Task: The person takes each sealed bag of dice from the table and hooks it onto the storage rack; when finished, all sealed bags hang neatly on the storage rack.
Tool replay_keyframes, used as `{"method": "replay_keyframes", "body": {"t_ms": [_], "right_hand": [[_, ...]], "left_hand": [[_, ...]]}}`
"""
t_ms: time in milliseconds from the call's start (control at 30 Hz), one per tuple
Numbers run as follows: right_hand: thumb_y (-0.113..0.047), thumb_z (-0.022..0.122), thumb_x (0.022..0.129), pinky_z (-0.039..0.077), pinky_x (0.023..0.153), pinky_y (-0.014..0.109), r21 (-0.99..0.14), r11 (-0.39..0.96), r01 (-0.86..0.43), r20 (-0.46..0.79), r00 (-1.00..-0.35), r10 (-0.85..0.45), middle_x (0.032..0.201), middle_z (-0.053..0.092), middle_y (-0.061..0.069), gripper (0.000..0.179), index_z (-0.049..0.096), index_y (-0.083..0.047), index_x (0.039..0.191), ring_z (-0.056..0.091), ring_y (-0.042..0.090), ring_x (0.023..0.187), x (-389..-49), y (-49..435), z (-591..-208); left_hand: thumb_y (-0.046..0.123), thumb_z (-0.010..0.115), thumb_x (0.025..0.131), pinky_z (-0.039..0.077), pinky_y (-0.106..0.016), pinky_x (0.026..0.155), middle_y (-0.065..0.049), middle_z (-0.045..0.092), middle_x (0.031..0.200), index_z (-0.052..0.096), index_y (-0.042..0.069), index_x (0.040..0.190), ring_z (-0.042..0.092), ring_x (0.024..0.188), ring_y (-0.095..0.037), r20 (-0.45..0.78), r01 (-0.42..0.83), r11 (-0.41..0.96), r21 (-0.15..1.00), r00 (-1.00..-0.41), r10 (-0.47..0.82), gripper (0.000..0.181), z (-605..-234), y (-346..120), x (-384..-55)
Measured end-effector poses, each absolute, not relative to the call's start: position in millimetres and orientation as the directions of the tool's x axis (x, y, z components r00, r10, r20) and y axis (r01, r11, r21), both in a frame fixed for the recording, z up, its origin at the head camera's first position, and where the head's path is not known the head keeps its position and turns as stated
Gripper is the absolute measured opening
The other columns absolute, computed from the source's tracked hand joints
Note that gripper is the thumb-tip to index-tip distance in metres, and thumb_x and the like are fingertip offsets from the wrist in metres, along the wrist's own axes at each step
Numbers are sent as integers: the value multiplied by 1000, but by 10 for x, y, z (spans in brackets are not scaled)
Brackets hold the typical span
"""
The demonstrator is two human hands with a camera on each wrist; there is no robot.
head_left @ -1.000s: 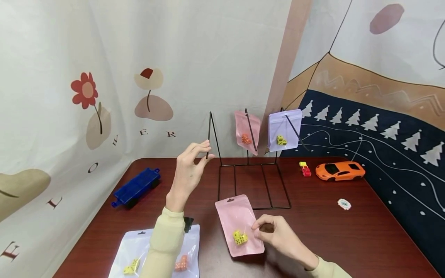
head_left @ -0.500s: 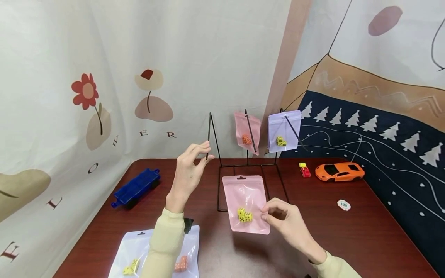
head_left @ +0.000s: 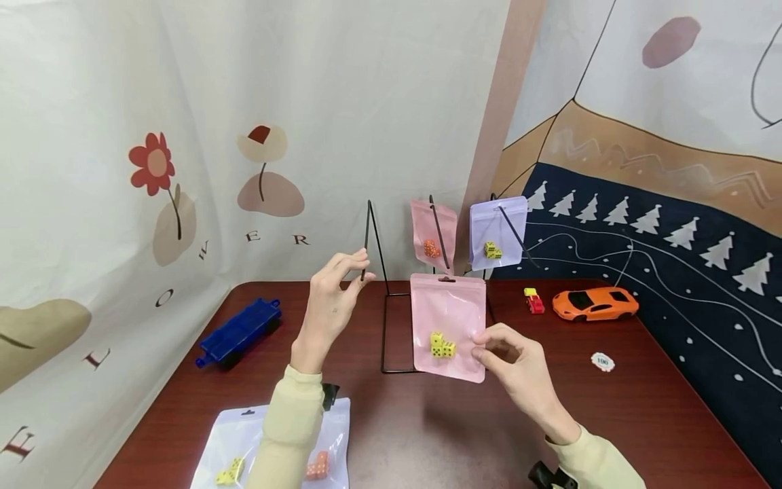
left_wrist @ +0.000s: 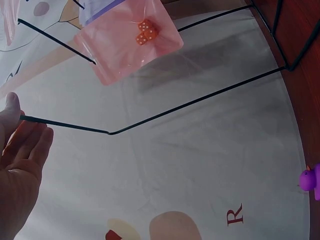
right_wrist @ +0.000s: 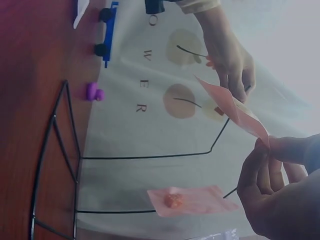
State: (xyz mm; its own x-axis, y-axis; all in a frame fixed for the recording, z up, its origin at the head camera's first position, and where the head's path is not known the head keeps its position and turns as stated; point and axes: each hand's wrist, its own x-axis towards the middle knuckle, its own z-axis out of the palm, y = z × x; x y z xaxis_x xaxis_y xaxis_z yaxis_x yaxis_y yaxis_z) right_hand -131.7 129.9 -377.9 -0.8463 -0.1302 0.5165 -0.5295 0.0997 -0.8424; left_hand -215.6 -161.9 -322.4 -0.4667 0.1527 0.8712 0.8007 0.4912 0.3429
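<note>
My left hand [head_left: 330, 299] pinches the tip of the left prong [head_left: 366, 234] of a black wire rack [head_left: 378, 244]. My right hand [head_left: 519, 367] pinches the right edge of a pink zip pouch [head_left: 449, 309] with yellow dice [head_left: 441, 346] in it. This pouch is held up off the table, in front of the rack, its slotted top upward. A second pink pouch [head_left: 421, 224], with orange dice [left_wrist: 146, 32], hangs from the middle prong. On the right prong hangs a purple pouch [head_left: 479, 227] with yellow dice. In the right wrist view the held pouch is seen nearly edge-on.
Pale purple pouches [head_left: 337, 424] with dice lie at the front left, partly behind my left sleeve. A blue toy trailer [head_left: 241, 333] stands left. At right are an orange toy car [head_left: 595, 303], a red-yellow toy [head_left: 534, 302] and a chip [head_left: 603, 361]. A purple duck [left_wrist: 308, 180] sits behind.
My right hand has lifted the pink pouch off the table, upward and slightly right, toward the rack. The left hand has stayed on the prong.
</note>
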Motion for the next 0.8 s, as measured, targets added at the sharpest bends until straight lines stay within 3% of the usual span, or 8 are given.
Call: {"method": "replay_keyframes", "body": {"t_ms": [433, 800], "right_hand": [[4, 71, 83, 51, 55, 23, -859, 108, -500, 493, -866, -84, 89, 65, 13, 19, 68, -1, 101, 59, 16, 70, -1362, 1300, -3670], [-1, 72, 83, 53, 62, 23, -900, 100, -425, 421, -905, -60, 89, 66, 15, 19, 68, 1, 102, 62, 17, 75, -1430, 1254, -3621]], "left_hand": [[-2, 74, 78, 50, -27, 90, -9, 64, 108, 69, 2, 101, 60, 110, -20, 862, 799, 487, 352, -480, 163, 24, -3207, -1630, -2143], [1, 75, 77, 48, -24, 92, -10, 65, 109, 70, 3, 101, 60, 110, -19, 874, 802, 500, 327, -458, 163, 25, -3221, -1640, -2146]]}}
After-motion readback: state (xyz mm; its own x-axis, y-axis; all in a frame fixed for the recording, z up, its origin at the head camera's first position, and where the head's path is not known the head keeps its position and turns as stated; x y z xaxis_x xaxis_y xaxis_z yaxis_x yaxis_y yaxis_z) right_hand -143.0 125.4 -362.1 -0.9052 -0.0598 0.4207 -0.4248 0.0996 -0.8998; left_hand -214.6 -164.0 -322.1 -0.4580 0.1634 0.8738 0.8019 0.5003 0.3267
